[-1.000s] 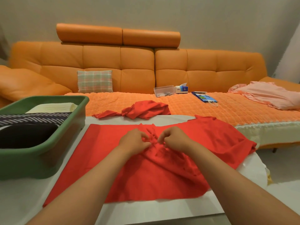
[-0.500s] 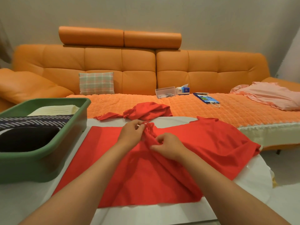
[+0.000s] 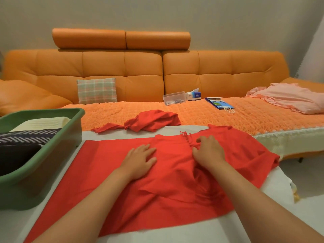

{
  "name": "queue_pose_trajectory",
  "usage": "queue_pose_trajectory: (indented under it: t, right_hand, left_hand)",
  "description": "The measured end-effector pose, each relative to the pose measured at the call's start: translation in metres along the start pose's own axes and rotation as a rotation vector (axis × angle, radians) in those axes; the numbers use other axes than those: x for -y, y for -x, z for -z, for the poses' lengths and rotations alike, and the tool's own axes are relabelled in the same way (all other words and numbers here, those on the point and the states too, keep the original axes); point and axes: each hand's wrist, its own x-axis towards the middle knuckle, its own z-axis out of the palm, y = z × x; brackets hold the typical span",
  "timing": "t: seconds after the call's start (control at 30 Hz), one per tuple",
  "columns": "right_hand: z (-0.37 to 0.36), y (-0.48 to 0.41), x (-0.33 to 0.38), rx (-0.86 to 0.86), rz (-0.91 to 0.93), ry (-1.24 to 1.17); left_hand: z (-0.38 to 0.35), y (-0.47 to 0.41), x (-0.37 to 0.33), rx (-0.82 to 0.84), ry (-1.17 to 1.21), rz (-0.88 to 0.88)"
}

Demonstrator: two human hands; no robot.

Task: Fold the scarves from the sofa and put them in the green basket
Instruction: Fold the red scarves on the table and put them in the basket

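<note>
Left hand (image 3: 140, 160) is laid flat, palm down, fingers straight and a little spread, on the red scarf (image 3: 175, 186). Just to the right of it the right hand (image 3: 208, 152) is set on the same scarf, fingers bent over a gathered ridge of cloth; whether that cloth is pinched or only pressed cannot be told. A knotted fringe (image 3: 186, 135) is seen at the scarf's far edge, just beyond the right hand.

The scarf is spread wide across the white bench (image 3: 114, 135), smooth on the left and rumpled towards the near right, with its right end draped over the bench edge. A second red scarf (image 3: 152, 120) is left crumpled at the far side, lying on the front edge of the sofa (image 3: 122, 67) and reaching onto the bench.

On the left of the bench the green basket (image 3: 35, 190) is found. Folded pieces are packed in it: a cream cloth (image 3: 42, 122) at the far end, a dark striped scarf (image 3: 26, 137) next, and a black piece (image 3: 15, 155) nearest.

Further back, the sofa seat is covered by an orange knitted throw (image 3: 210, 116). A plaid cushion (image 3: 97, 91) is propped against the backrest, while a clear box (image 3: 173, 98), a tissue box (image 3: 193, 95) and a blue bag (image 3: 220, 104) are seen right of centre. A pink garment (image 3: 289, 99) is heaped at the far right.
</note>
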Motion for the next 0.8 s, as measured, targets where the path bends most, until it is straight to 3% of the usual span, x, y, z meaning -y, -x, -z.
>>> queue_pose_trajectory:
  t: [0.1,0.23,0.3,0.43,0.53,0.67,0.8]
  right_hand:
    - [0.013,0.014,0.017,-0.067,0.206,-0.08]
    - [0.03,0.039,0.027,0.212,0.447,-0.155]
    - [0.036,0.052,0.028,0.349,0.508,-0.131]
    - [0.039,0.07,0.023,0.533,0.564,0.038]
    - [0.04,0.072,0.013,0.499,0.574,0.006]
    - [0.062,0.075,0.006,0.471,0.527,-0.05]
    - [0.098,0.08,-0.001,0.57,0.467,0.128]
  left_hand:
    - [0.003,0.005,-0.007,-0.07,0.083,0.011]
    - [0.008,0.019,-0.023,-0.174,0.012,-0.13]
    - [0.016,0.031,-0.032,-0.172,0.087,-0.149]
    - [0.031,0.058,-0.046,-0.027,0.163,-0.177]
    - [0.038,0.08,-0.048,0.128,0.197,-0.14]
    - [0.047,0.104,-0.058,0.167,0.22,-0.144]
    - [0.056,0.121,-0.067,0.408,0.522,-0.113]
